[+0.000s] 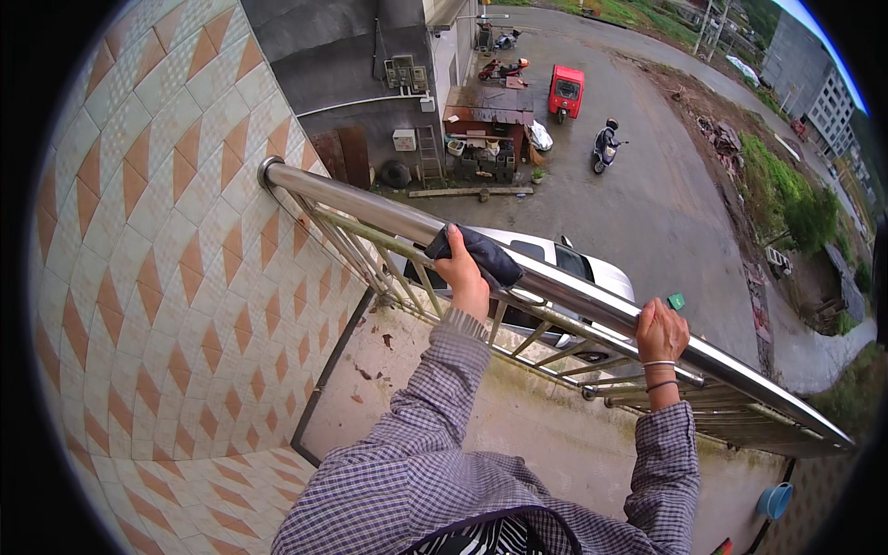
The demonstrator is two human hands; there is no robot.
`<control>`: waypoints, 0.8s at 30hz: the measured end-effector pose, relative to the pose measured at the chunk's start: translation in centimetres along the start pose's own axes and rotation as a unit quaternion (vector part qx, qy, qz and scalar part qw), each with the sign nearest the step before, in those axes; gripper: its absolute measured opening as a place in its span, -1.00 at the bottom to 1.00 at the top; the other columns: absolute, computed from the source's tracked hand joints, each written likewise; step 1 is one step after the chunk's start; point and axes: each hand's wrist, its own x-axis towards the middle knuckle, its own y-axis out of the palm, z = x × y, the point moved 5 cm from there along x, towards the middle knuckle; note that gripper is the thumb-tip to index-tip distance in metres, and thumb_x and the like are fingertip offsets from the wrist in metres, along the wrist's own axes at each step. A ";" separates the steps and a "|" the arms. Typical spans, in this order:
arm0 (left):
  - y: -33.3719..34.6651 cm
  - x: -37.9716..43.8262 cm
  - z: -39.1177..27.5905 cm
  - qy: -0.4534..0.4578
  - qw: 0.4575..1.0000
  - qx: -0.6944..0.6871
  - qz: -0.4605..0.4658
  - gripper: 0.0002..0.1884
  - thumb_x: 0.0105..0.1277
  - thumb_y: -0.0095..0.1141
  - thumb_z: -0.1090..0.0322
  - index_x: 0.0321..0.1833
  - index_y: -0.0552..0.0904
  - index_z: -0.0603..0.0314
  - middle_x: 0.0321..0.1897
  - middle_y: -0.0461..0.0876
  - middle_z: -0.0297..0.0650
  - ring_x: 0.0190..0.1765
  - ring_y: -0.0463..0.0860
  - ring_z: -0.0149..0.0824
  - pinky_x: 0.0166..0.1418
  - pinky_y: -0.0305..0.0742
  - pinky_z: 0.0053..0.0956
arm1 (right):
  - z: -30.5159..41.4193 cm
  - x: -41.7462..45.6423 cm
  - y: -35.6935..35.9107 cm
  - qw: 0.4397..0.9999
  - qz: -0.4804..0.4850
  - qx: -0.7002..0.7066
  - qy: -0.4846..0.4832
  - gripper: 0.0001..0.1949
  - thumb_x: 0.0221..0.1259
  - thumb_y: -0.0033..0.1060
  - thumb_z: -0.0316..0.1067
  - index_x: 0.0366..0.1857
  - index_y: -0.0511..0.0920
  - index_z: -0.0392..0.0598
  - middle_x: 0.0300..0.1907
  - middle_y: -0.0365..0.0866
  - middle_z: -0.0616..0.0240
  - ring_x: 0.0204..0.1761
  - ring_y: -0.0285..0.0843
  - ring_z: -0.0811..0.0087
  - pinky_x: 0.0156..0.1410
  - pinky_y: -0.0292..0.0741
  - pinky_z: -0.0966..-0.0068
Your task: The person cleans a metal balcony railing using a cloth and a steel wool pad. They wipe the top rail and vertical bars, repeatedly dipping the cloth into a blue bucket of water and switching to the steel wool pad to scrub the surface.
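My left hand (463,277) presses a dark, folded cloth (491,258) around the top of a stainless steel handrail (361,200). Its thumb lies over the cloth, while the other fingers are mostly hidden beneath it. Farther right along the same rail, my right hand (662,326) grips the bare metal, knuckles up. A small green object (676,301) shows just past that hand; whether it touches the rail I cannot tell. Below the handrail run the balcony railing's thinner bars (534,338), stained greenish in places.
A tiled wall (173,277) meets the rail's left end. Dry leaves lie on the balcony floor (388,388), and a blue bucket (774,501) stands at the far right. Beyond the railing, down below, are a white car (603,274), a red three-wheeler (567,90) and a scooter rider (608,146).
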 end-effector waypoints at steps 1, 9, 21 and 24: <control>-0.3 -0.4 -0.6 -0.002 1.000 0.011 -0.009 -0.55 0.53 0.29 0.03 0.08 0.65 0.38 -0.04 0.72 -0.22 -0.08 0.70 -0.30 -0.02 0.67 -0.33 | -0.2 0.0 -0.1 1.000 0.003 -0.003 -0.002 -0.71 0.50 -0.02 -0.16 -0.43 0.55 0.00 -0.41 0.66 0.27 -0.29 0.64 0.16 -0.08 0.47 0.21; -3.0 16.0 -12.7 0.356 0.876 0.319 0.068 -0.45 0.68 -0.01 0.01 0.27 0.61 0.53 0.24 0.69 0.18 0.34 0.63 0.10 0.42 0.47 -0.19 | -0.2 0.3 -0.7 1.000 0.001 0.003 0.004 -0.74 0.47 0.00 -0.20 -0.44 0.54 -0.01 -0.42 0.64 0.26 -0.30 0.62 0.16 -0.10 0.47 0.21; 2.1 9.7 -10.9 0.487 0.588 0.566 0.312 -0.64 0.41 0.24 0.15 0.00 0.69 0.38 -0.01 0.71 0.05 0.28 0.56 0.20 0.54 0.31 0.00 | 0.2 0.0 -0.8 0.999 0.009 0.042 0.002 -0.78 0.43 0.00 -0.26 -0.41 0.58 -0.01 -0.46 0.61 0.26 -0.32 0.61 0.16 -0.10 0.45 0.23; 4.4 -2.0 -7.1 0.481 0.576 0.544 0.376 -0.73 0.36 0.26 0.21 0.00 0.67 0.20 -0.09 0.67 -0.07 0.14 0.61 0.04 0.54 0.32 -0.03 | 0.2 0.2 -0.8 1.000 0.000 0.029 -0.002 -0.80 0.44 0.03 -0.26 -0.39 0.59 0.00 -0.46 0.61 0.26 -0.32 0.61 0.17 -0.10 0.46 0.22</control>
